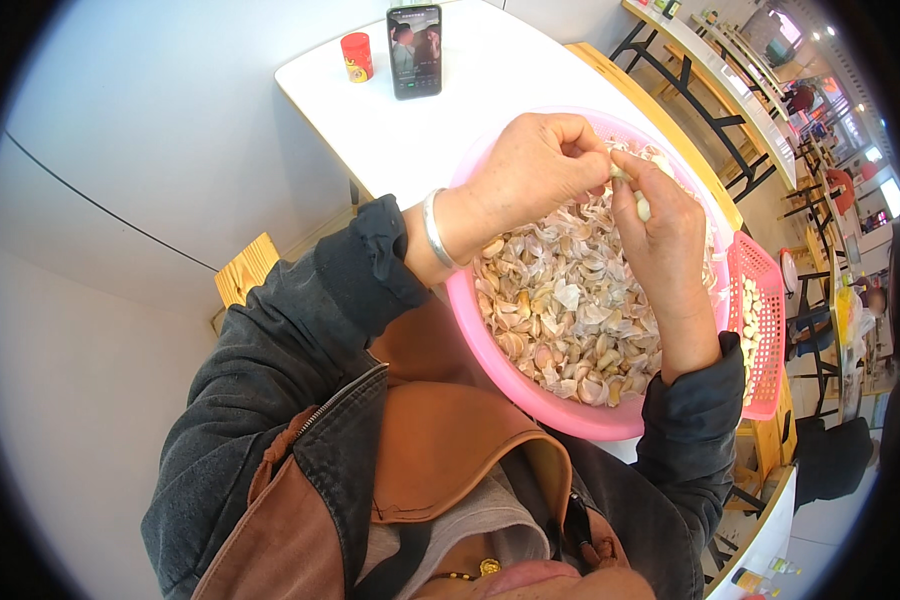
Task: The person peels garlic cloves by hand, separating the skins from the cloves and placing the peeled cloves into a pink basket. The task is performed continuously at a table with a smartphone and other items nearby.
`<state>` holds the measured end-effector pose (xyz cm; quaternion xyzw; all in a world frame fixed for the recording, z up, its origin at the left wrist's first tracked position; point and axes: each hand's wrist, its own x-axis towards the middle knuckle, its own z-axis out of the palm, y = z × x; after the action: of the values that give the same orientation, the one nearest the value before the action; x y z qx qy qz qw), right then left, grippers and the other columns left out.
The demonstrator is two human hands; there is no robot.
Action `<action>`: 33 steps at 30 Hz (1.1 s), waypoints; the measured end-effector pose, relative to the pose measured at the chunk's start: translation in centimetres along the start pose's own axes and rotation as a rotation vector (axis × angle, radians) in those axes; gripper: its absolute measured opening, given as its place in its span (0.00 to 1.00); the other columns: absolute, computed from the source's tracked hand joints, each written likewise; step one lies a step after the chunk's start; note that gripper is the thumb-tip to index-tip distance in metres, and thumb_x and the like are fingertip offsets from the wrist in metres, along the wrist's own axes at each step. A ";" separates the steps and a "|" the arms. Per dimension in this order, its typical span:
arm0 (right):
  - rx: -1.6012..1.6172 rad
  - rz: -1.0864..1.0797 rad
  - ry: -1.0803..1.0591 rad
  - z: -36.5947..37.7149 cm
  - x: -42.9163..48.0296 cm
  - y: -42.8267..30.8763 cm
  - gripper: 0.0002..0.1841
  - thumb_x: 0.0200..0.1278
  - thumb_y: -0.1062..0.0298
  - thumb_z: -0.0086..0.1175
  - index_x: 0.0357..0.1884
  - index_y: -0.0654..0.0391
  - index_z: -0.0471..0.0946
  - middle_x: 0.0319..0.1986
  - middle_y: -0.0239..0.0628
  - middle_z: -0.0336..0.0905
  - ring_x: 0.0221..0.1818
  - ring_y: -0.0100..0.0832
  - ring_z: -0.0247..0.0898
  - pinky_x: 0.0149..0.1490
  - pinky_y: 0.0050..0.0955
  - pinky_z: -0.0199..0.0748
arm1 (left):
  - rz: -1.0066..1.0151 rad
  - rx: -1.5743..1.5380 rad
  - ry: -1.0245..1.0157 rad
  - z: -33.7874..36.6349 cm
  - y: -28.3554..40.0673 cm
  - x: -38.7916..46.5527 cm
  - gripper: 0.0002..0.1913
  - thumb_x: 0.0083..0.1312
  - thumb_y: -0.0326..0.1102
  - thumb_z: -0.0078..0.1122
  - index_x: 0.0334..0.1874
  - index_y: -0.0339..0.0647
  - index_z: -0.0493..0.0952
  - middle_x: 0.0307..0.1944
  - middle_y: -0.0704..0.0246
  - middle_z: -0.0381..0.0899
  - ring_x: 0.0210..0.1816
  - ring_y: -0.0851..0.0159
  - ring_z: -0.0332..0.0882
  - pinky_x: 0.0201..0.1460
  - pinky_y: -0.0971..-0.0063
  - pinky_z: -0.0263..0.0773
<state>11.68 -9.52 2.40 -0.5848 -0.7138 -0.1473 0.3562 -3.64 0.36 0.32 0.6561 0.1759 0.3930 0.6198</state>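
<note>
A pale garlic clove (616, 172) is pinched between the fingertips of both hands, above the far side of a pink plastic basin (471, 330). My left hand (544, 161) reaches in from the left, thumb and index finger closed on the clove. My right hand (661, 217) grips it from the right, and another peeled clove (643, 206) shows against its fingers. Below them the basin holds a heap of unpeeled garlic cloves and papery skins (570, 307). Part of the heap is hidden by my hands.
A pink slotted basket (771, 330) with peeled cloves (751, 315) sits right of the basin. On the white table (412, 135) stand a lit smartphone (415, 56) and a red can (357, 58). A wooden stool (246, 270) is at left. More tables (750, 105) stretch away at right.
</note>
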 end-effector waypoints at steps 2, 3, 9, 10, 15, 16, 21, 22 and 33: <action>0.022 0.020 -0.001 0.0 0.0 -0.1 0.13 0.60 0.74 0.62 0.49 0.56 0.83 0.37 0.46 0.86 0.36 0.45 0.85 0.40 0.36 0.81 | 0.010 -0.006 0.001 0.0 0.0 0.0 0.08 0.68 0.32 0.62 0.38 0.32 0.81 0.31 0.68 0.85 0.32 0.75 0.82 0.38 0.81 0.79; 0.033 0.030 -0.001 -0.1 0.0 -0.2 0.13 0.60 0.74 0.62 0.49 0.56 0.83 0.37 0.46 0.86 0.37 0.45 0.85 0.40 0.36 0.81 | 0.015 -0.009 0.001 0.0 0.0 -0.1 0.08 0.68 0.32 0.62 0.38 0.32 0.81 0.31 0.68 0.85 0.32 0.75 0.82 0.38 0.81 0.79; 0.019 0.029 0.004 -0.1 0.0 -0.2 0.13 0.60 0.74 0.62 0.49 0.57 0.83 0.37 0.45 0.86 0.37 0.44 0.85 0.40 0.36 0.81 | 0.044 0.103 0.036 0.1 0.0 -0.1 0.08 0.69 0.32 0.61 0.37 0.32 0.80 0.31 0.68 0.85 0.32 0.75 0.82 0.36 0.81 0.79; 0.017 0.031 0.003 -0.1 0.0 -0.2 0.14 0.60 0.73 0.63 0.49 0.57 0.82 0.37 0.46 0.86 0.37 0.44 0.85 0.40 0.36 0.81 | 0.038 0.105 0.035 0.1 0.0 -0.1 0.08 0.69 0.32 0.61 0.38 0.32 0.80 0.31 0.68 0.85 0.32 0.75 0.82 0.37 0.81 0.79; -0.005 -0.006 0.009 0.1 0.2 -0.2 0.14 0.61 0.70 0.66 0.50 0.57 0.83 0.35 0.41 0.86 0.34 0.36 0.84 0.39 0.31 0.80 | 0.050 0.161 0.030 0.2 -0.5 0.1 0.08 0.70 0.33 0.58 0.38 0.32 0.78 0.31 0.67 0.85 0.33 0.74 0.83 0.37 0.80 0.80; 0.114 0.086 -0.010 0.0 0.1 -0.3 0.14 0.62 0.69 0.65 0.50 0.57 0.83 0.34 0.38 0.85 0.33 0.32 0.82 0.38 0.28 0.79 | 0.039 0.174 0.044 0.1 -0.6 0.2 0.08 0.70 0.32 0.57 0.38 0.32 0.77 0.30 0.67 0.85 0.33 0.74 0.83 0.37 0.80 0.80; 0.703 0.539 -0.014 -0.8 0.2 -0.5 0.13 0.68 0.65 0.63 0.51 0.56 0.84 0.29 0.24 0.79 0.27 0.14 0.69 0.31 0.16 0.67 | 0.019 0.236 0.089 -0.1 -0.7 0.4 0.08 0.70 0.32 0.55 0.37 0.33 0.76 0.30 0.67 0.84 0.33 0.73 0.83 0.38 0.79 0.80; 0.751 0.569 -0.033 -0.9 0.3 -0.5 0.12 0.69 0.64 0.62 0.51 0.56 0.84 0.28 0.24 0.78 0.25 0.14 0.67 0.30 0.15 0.64 | 0.011 0.240 0.093 -0.1 -0.6 0.4 0.07 0.69 0.31 0.56 0.37 0.33 0.77 0.30 0.67 0.84 0.32 0.73 0.83 0.38 0.79 0.79; 1.659 0.833 0.038 -1.6 1.1 3.4 0.12 0.75 0.60 0.49 0.49 0.58 0.75 0.26 0.30 0.74 0.16 0.19 0.59 0.20 0.18 0.54 | 0.098 0.306 0.109 0.1 -0.9 0.2 0.05 0.64 0.28 0.61 0.38 0.35 0.77 0.31 0.71 0.82 0.34 0.76 0.80 0.40 0.81 0.75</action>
<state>15.30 -8.79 3.53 -0.3498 -0.3171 0.5406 0.6963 -3.18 0.61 -0.44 0.7283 0.2350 0.4264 0.4822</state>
